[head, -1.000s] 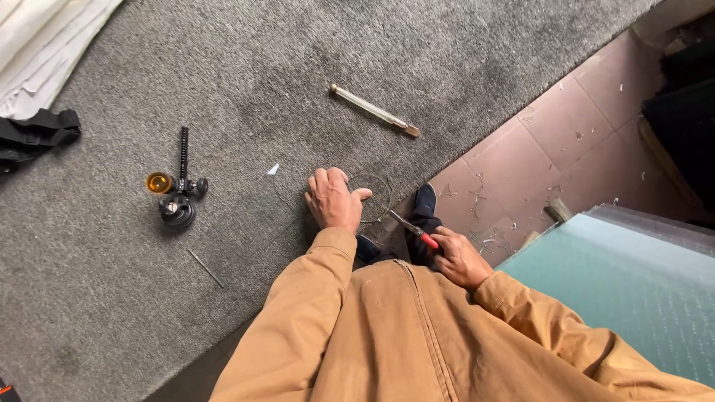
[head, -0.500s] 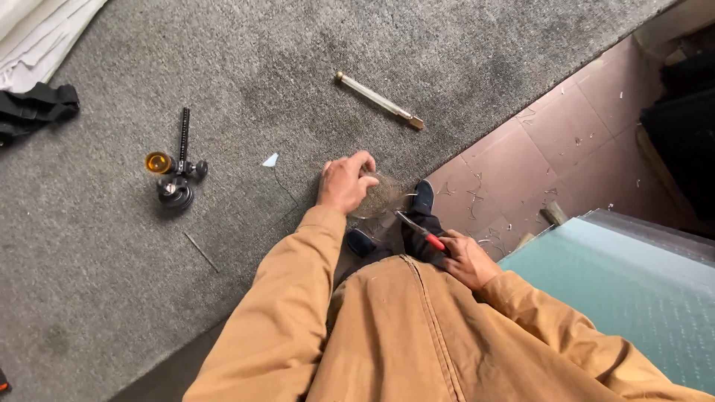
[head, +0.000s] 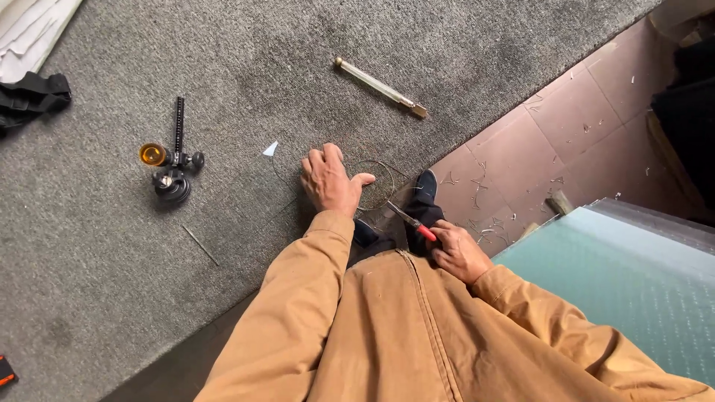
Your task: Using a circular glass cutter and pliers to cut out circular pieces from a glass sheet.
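Note:
My left hand (head: 328, 182) lies palm down on the grey carpet (head: 223, 67), pressing on a clear, roundish piece of glass (head: 375, 186) whose curved edge shows beside the thumb. My right hand (head: 456, 253) grips red-handled pliers (head: 411, 221). Their metal jaws point at the near edge of the glass. Whether the jaws bite the glass I cannot tell. Tan jacket sleeves cover both arms.
A pen-like glass cutter (head: 380, 88) lies farther out on the carpet. At the left sit a black circle-cutting tool (head: 176, 160) and a small amber cup (head: 152, 154). A pale shard (head: 270, 149), a black shoe (head: 424, 197), pink tiles (head: 566, 126) with splinters and a greenish glass sheet (head: 618, 290) surround me.
My left hand has shifted a little and spread flat on the glass, and the glass's round outline now shows. The right hand keeps hold of the pliers.

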